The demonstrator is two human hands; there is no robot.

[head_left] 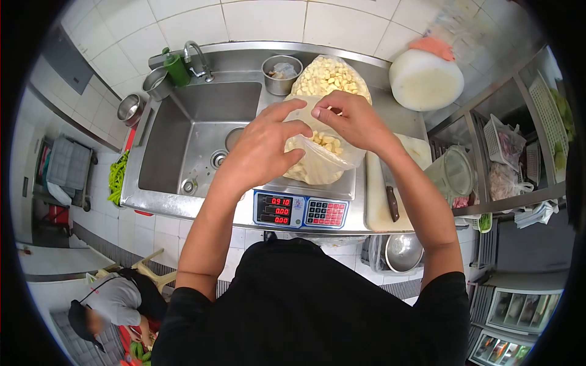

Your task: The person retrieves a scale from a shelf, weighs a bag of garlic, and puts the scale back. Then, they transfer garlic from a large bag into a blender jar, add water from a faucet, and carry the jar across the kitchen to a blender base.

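Note:
A small clear plastic bag of peeled garlic cloves rests on a digital scale with red digits. My left hand and my right hand both pinch the top of this bag, holding its mouth. Behind it lies a large clear bag of garlic cloves, bulging and full.
A steel sink with a tap is at left. A steel bowl, a white round block, a cutting board with a knife and a clear container surround the scale. Another person crouches at lower left.

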